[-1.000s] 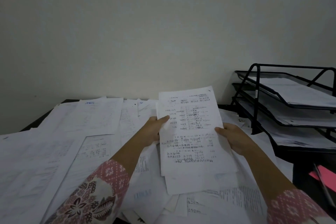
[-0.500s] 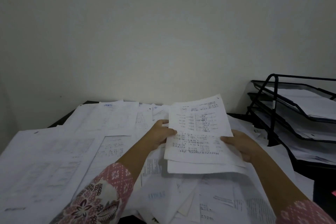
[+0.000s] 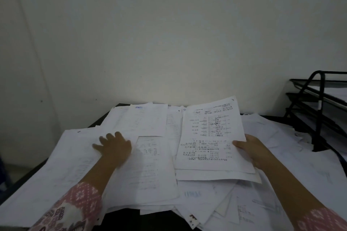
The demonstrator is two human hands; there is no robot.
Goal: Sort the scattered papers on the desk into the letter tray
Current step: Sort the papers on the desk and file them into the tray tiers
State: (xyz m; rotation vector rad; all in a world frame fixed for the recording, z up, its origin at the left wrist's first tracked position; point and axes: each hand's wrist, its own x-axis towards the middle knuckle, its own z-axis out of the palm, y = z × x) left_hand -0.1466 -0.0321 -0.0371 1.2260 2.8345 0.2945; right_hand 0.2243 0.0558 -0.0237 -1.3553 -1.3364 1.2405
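Head: right hand (image 3: pixel 251 151) holds one stack (image 3: pixel 208 137); left hand (image 3: pixel 114 147) on papers (image 3: pixel 75 165); one tray (image 3: pixel 319 103)

Dim, flat indoor light, bluish cast; left hand (image 3: pixel 114 148) motion-blurred at 8 o'clock; corners darken; wide-angle bowing.

Letter tray (image 3: pixel 319 110) R of papers (image 3: pixel 150 165).
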